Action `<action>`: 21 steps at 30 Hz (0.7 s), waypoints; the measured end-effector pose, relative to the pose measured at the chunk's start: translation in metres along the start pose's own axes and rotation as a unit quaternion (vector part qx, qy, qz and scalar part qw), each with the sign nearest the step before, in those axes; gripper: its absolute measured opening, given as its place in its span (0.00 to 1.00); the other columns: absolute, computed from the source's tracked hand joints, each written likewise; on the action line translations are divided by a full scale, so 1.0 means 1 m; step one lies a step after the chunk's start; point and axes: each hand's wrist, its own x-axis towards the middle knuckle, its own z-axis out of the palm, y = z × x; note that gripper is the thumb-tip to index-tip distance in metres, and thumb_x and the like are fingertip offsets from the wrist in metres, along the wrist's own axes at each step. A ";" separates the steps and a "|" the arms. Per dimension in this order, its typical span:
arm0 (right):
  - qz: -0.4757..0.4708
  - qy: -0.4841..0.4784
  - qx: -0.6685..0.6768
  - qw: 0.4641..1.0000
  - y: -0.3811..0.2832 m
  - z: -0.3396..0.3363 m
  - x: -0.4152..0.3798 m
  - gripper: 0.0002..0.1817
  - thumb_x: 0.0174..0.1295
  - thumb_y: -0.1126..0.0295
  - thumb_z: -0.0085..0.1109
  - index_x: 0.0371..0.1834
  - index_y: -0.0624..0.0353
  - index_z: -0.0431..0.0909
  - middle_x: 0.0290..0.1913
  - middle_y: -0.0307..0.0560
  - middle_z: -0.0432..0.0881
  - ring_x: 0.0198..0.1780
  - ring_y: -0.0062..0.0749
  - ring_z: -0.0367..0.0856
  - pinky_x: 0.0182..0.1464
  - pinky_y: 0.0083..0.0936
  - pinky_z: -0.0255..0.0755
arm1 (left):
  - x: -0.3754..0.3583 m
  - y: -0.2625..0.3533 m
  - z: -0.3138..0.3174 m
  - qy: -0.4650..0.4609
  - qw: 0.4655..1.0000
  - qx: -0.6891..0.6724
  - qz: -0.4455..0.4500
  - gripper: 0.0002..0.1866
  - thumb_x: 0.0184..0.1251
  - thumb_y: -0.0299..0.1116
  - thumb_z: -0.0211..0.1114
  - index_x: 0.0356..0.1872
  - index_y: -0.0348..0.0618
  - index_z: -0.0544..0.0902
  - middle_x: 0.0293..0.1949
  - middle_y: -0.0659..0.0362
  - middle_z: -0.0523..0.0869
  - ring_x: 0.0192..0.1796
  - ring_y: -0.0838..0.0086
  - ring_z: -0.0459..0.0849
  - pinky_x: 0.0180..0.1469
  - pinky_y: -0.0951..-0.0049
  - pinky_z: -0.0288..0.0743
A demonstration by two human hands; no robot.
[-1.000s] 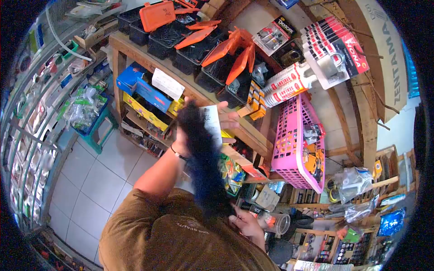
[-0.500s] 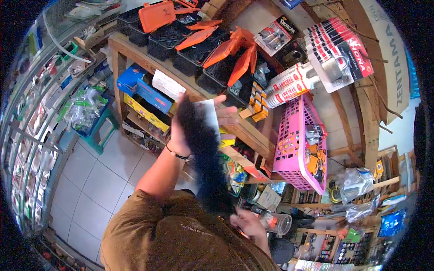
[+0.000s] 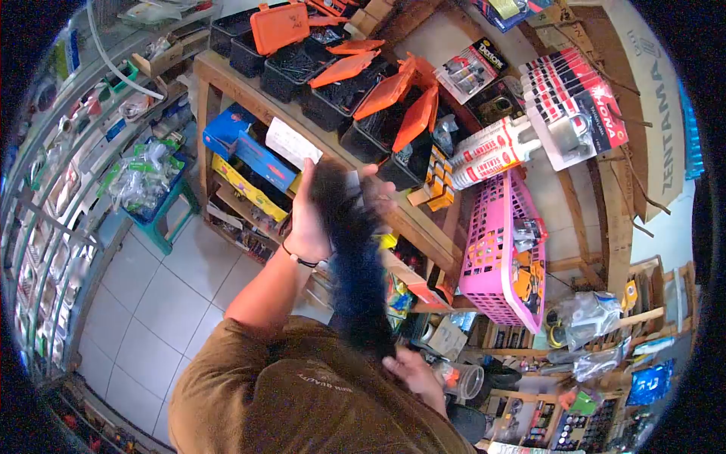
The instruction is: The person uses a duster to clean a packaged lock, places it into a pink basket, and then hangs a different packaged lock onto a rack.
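My left hand [image 3: 308,227], with a band at the wrist, is raised before the wooden shelf, its thumb and fingers on either side of a white flat thing [image 3: 353,179]. Most of that white thing is hidden behind a long dark fluffy duster [image 3: 359,272], which is blurred by motion and lies across the palm and fingers. Lower down, near my body, my right hand [image 3: 416,372] is closed around the duster's lower end. The grip itself is partly blurred.
Black bins [image 3: 291,69] with orange lids line the shelf top. Sealant tubes [image 3: 495,151] and a pink basket [image 3: 491,250] stand to the right. Blue boxes [image 3: 253,155] sit below the bins. A green stool [image 3: 172,219] bearing plastic packets is at left.
The duster has shifted slightly right against my left hand and now covers more of the white thing. My right hand keeps hold of its lower end. The view has tilted a little.
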 end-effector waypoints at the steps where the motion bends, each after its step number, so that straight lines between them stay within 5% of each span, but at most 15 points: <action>1: -0.082 -0.011 -0.074 0.994 0.006 -0.003 0.003 0.09 0.63 0.65 0.46 0.35 0.60 0.68 0.18 0.34 0.68 0.21 0.17 0.65 0.24 0.17 0.62 | 0.003 0.003 -0.010 -0.075 0.997 0.001 -0.033 0.46 0.51 0.71 0.40 0.60 0.40 0.60 0.58 0.42 0.65 0.59 0.51 0.66 0.57 0.44 0.58; 2: -0.164 -0.022 -0.148 0.975 0.008 -0.008 0.006 0.09 0.64 0.65 0.46 0.32 0.60 0.68 0.18 0.33 0.67 0.21 0.16 0.65 0.25 0.17 0.61 | 0.005 0.003 -0.003 -0.079 0.996 -0.019 -0.031 0.49 0.48 0.72 0.43 0.63 0.40 0.56 0.58 0.43 0.65 0.59 0.50 0.65 0.56 0.36 0.54; 3: -0.170 -0.022 -0.153 0.973 0.007 -0.014 0.011 0.09 0.64 0.65 0.46 0.32 0.60 0.68 0.18 0.33 0.67 0.21 0.16 0.65 0.25 0.17 0.61 | -0.001 0.001 0.005 -0.043 0.998 0.034 -0.007 0.46 0.52 0.69 0.42 0.62 0.40 0.58 0.59 0.45 0.65 0.59 0.51 0.65 0.59 0.43 0.55; 5: 0.050 0.013 0.041 0.998 0.006 -0.021 0.011 0.14 0.62 0.65 0.48 0.44 0.64 0.70 0.32 0.44 0.77 0.34 0.25 0.75 0.38 0.21 0.68 | 0.000 -0.002 0.017 0.048 0.998 0.005 0.046 0.41 0.56 0.66 0.41 0.60 0.40 0.61 0.59 0.48 0.66 0.59 0.52 0.66 0.60 0.50 0.57; 6: 0.110 -0.026 -0.045 0.993 -0.004 -0.017 0.010 0.16 0.62 0.65 0.48 0.48 0.65 0.70 0.37 0.47 0.78 0.39 0.28 0.76 0.43 0.21 0.69 | 0.001 -0.005 0.021 0.045 0.997 0.034 0.047 0.38 0.59 0.63 0.40 0.59 0.41 0.63 0.59 0.50 0.66 0.59 0.53 0.66 0.61 0.57 0.59; 7: 0.112 -0.024 -0.042 0.993 0.000 -0.011 0.009 0.16 0.62 0.65 0.48 0.48 0.65 0.70 0.37 0.47 0.78 0.39 0.28 0.76 0.43 0.21 0.69 | 0.000 -0.008 0.013 0.026 0.998 -0.024 0.048 0.40 0.57 0.65 0.41 0.61 0.42 0.61 0.60 0.48 0.64 0.61 0.53 0.64 0.60 0.50 0.58; 9: -0.239 -0.010 -0.197 0.951 0.006 -0.001 0.012 0.11 0.63 0.65 0.47 0.38 0.62 0.72 0.30 0.44 0.78 0.32 0.25 0.76 0.36 0.20 0.69 | 0.002 -0.002 -0.012 -0.128 0.991 0.020 -0.012 0.41 0.55 0.66 0.43 0.62 0.43 0.58 0.60 0.48 0.64 0.61 0.51 0.62 0.58 0.42 0.56; 10: -0.081 -0.018 -0.123 0.989 -0.002 -0.006 0.008 0.12 0.63 0.63 0.47 0.26 0.59 0.67 0.18 0.36 0.70 0.22 0.18 0.68 0.25 0.18 0.64 | 0.002 -0.003 -0.019 -0.103 0.995 -0.008 -0.004 0.45 0.53 0.69 0.41 0.63 0.40 0.55 0.60 0.42 0.62 0.61 0.49 0.62 0.56 0.38 0.55; 11: -0.085 -0.018 -0.124 0.989 -0.004 -0.011 0.011 0.12 0.63 0.63 0.47 0.26 0.59 0.67 0.18 0.36 0.70 0.22 0.18 0.68 0.25 0.18 0.64 | -0.004 0.001 0.013 -0.081 0.996 0.043 0.002 0.45 0.54 0.69 0.39 0.62 0.39 0.57 0.58 0.44 0.65 0.60 0.51 0.65 0.58 0.44 0.58; 13: 0.034 -0.010 0.075 0.997 -0.011 -0.020 0.015 0.14 0.62 0.61 0.49 0.30 0.63 0.68 0.22 0.39 0.75 0.25 0.24 0.73 0.30 0.25 0.69 | -0.001 0.001 0.022 -0.122 0.978 -0.169 0.019 0.44 0.55 0.69 0.36 0.60 0.38 0.60 0.56 0.45 0.69 0.58 0.53 0.68 0.58 0.51 0.61; 14: 0.076 -0.031 -0.057 0.995 -0.017 -0.018 0.013 0.13 0.62 0.61 0.48 0.31 0.62 0.69 0.21 0.40 0.74 0.25 0.24 0.73 0.28 0.23 0.68 | 0.003 -0.003 0.033 0.076 0.994 0.053 0.056 0.44 0.56 0.69 0.35 0.59 0.38 0.62 0.54 0.46 0.71 0.56 0.55 0.70 0.58 0.58 0.63; 15: 0.039 -0.052 -0.165 0.984 -0.035 -0.009 0.007 0.11 0.63 0.62 0.46 0.31 0.59 0.69 0.20 0.38 0.72 0.22 0.18 0.69 0.24 0.15 0.63 | 0.002 -0.004 0.030 0.045 0.997 0.009 0.059 0.45 0.53 0.70 0.38 0.60 0.38 0.60 0.55 0.45 0.70 0.57 0.53 0.68 0.58 0.51 0.61; 17: -0.144 -0.071 -0.147 0.976 -0.033 -0.007 0.004 0.10 0.63 0.63 0.46 0.32 0.59 0.68 0.19 0.36 0.70 0.21 0.19 0.68 0.23 0.17 0.63 | 0.006 0.004 0.014 -0.093 0.995 -0.006 -0.021 0.47 0.51 0.71 0.40 0.61 0.40 0.59 0.56 0.44 0.68 0.58 0.50 0.66 0.56 0.43 0.59; 19: -0.060 -0.021 -0.044 0.997 -0.029 -0.014 0.008 0.10 0.63 0.64 0.46 0.34 0.61 0.68 0.19 0.35 0.69 0.22 0.19 0.68 0.24 0.19 0.64 | 0.000 0.002 0.011 -0.061 0.997 0.044 -0.005 0.48 0.49 0.72 0.42 0.61 0.41 0.58 0.57 0.44 0.67 0.59 0.50 0.66 0.55 0.40 0.58; 21: 0.038 0.005 0.016 0.999 -0.022 -0.017 0.005 0.11 0.63 0.66 0.46 0.42 0.62 0.68 0.18 0.34 0.67 0.21 0.19 0.66 0.23 0.19 0.63 | 0.001 -0.004 0.019 0.096 0.991 0.085 0.038 0.48 0.48 0.73 0.41 0.61 0.41 0.59 0.56 0.44 0.69 0.58 0.52 0.67 0.56 0.44 0.60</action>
